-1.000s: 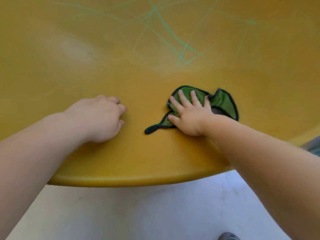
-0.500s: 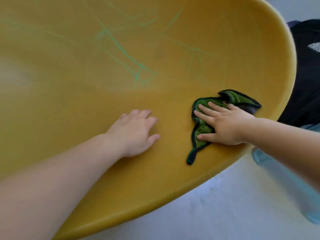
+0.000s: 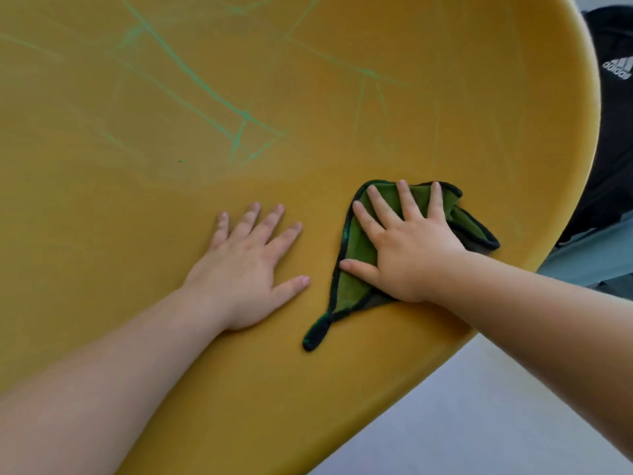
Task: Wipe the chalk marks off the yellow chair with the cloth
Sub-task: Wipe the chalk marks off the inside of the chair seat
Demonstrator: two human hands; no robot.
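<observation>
Soft, even light falls across the yellow chair (image 3: 445, 138), bright without glare, with only a pale sheen along its far right rim. Shadows are faint and soft-edged: a thin dark line under the right forearm (image 3: 548, 303) and a smudge beside the left forearm (image 3: 102, 371) where each meets the seat. The wide lens bows the chair's edge and swells both arms toward the near corners. Detail is slightly smeared throughout. The green chalk marks (image 3: 245, 114) read clearly at centre and washed out at far left. The floor (image 3: 479, 423) at near right is pale and featureless, and the black garment (image 3: 613, 132) at far right sinks into darkness.
</observation>
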